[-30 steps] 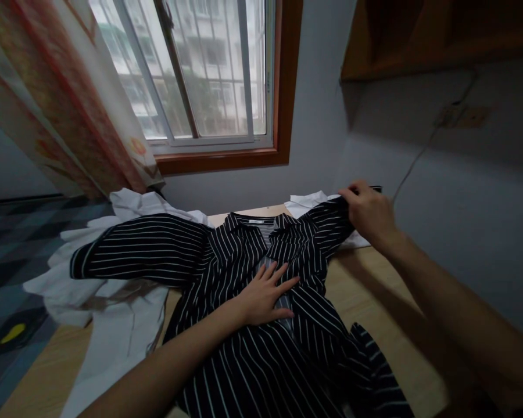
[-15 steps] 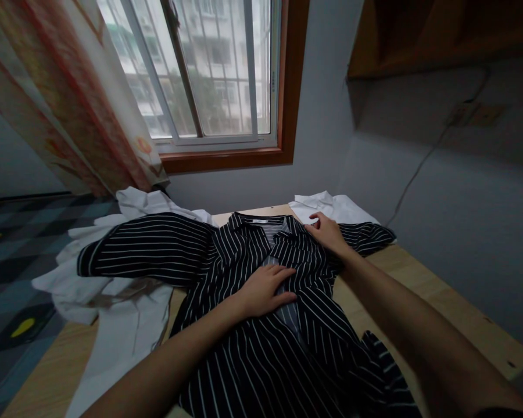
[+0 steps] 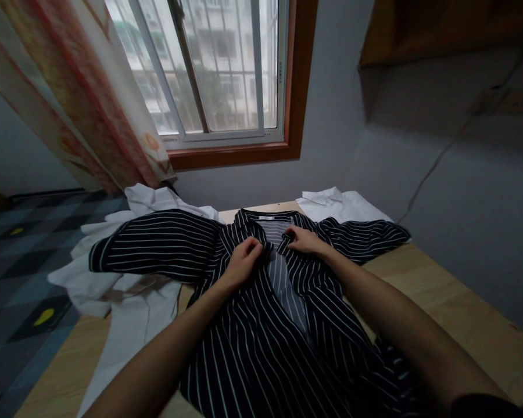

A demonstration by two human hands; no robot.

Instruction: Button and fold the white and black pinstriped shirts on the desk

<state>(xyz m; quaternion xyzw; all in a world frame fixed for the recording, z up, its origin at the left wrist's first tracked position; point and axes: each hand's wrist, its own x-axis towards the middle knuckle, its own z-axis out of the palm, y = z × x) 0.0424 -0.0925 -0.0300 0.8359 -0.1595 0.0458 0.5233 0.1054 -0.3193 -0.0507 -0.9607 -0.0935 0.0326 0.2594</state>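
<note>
A black shirt with thin white stripes [image 3: 244, 325] lies front up, its collar toward the window and its sleeves spread to both sides. Its front gapes down the middle, showing the paler inside. My left hand [image 3: 244, 258] is closed on the left front edge just below the collar. Opposite it, my right hand [image 3: 303, 239] pinches the right front edge near the collar. A short gap separates the two hands. The fingertips are partly hidden by the cloth.
Beneath the shirt is a wooden table [image 3: 436, 290]. Crumpled white clothing [image 3: 126, 302] lies under the left sleeve, and folded white cloth [image 3: 342, 204] sits at the far right. A window [image 3: 218, 75], a curtain [image 3: 91, 87] and a wall shelf [image 3: 418, 35] surround the table.
My left hand has gone from lying flat on the shirt's middle up to its left front edge and closed. My right hand has moved inward from the shoulder to the right front edge.
</note>
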